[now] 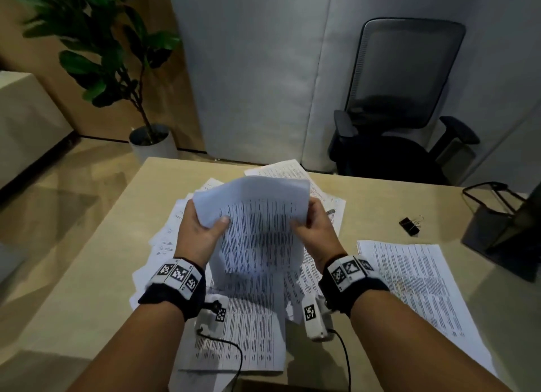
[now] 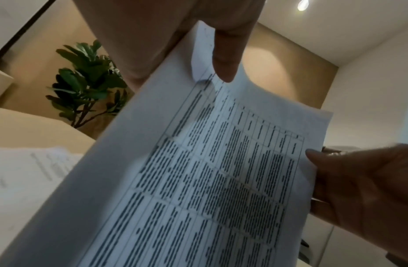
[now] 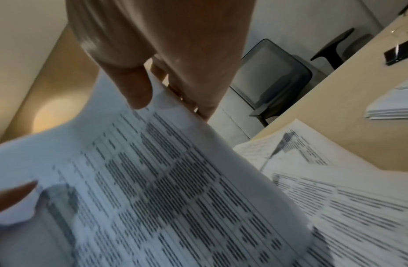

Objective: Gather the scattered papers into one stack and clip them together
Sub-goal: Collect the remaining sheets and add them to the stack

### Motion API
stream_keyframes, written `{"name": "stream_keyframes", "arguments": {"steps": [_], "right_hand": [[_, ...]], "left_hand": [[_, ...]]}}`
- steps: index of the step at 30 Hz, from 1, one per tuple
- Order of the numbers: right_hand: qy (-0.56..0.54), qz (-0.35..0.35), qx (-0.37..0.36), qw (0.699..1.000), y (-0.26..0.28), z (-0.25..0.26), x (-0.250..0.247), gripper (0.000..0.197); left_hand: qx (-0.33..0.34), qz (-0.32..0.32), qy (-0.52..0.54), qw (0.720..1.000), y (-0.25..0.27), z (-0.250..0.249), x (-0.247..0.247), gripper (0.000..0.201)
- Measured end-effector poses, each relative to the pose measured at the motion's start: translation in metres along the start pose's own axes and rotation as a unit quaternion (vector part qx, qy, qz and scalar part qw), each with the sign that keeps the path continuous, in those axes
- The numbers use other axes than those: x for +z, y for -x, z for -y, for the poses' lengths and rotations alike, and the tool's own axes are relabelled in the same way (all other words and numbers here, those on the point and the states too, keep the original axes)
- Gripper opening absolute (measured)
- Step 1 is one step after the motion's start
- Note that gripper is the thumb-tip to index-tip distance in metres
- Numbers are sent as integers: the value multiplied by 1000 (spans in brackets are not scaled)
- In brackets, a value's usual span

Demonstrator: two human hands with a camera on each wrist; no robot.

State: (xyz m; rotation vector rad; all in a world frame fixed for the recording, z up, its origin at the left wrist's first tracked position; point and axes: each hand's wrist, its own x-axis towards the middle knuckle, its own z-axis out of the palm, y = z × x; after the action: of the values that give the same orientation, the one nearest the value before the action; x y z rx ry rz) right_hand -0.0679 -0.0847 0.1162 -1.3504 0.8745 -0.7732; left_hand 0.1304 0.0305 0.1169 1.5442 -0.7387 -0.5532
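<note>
White papers (image 1: 257, 233) carry black table print in rows. The bench (image 1: 380, 204) is pale tan, the clip (image 1: 409, 226) black, the wristbands (image 1: 175, 277) black-and-white checkered, the plant (image 1: 96, 48) dark green.

Dim room. Round white ceiling spotlight (image 2: 301, 5) glares top right in left wrist view; warm pool on tan wall. Wrist frames motion-blurred, edges fisheye-bent.

Mesh office chair (image 1: 407, 98), potted plant (image 1: 117, 54), beige walls.
</note>
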Motion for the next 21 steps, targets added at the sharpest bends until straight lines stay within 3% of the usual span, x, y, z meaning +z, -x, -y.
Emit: {"name": "stream_keyframes", "arguments": {"steps": [6,9,12,16,21], "right_hand": [[-5,-65,-12,998,-1,8,4,22],[4,-54,-12,998,-1,7,1,26],[67,-53,24,996,2,-14,2,34],[171,-40,68,982,0,-47,1,30],[211,-78,86,971,-3,-50,-19,23]], "left_hand": [[20,-24,80,996,-2,-10,11,31],[-5,-31,80,996,-6,-6,13,34],[-64,-23,32,997,0,15,16,31],[-131,6,-63,989,14,44,24,30],[-118,49,-194,973,20,51,37,8]]}}
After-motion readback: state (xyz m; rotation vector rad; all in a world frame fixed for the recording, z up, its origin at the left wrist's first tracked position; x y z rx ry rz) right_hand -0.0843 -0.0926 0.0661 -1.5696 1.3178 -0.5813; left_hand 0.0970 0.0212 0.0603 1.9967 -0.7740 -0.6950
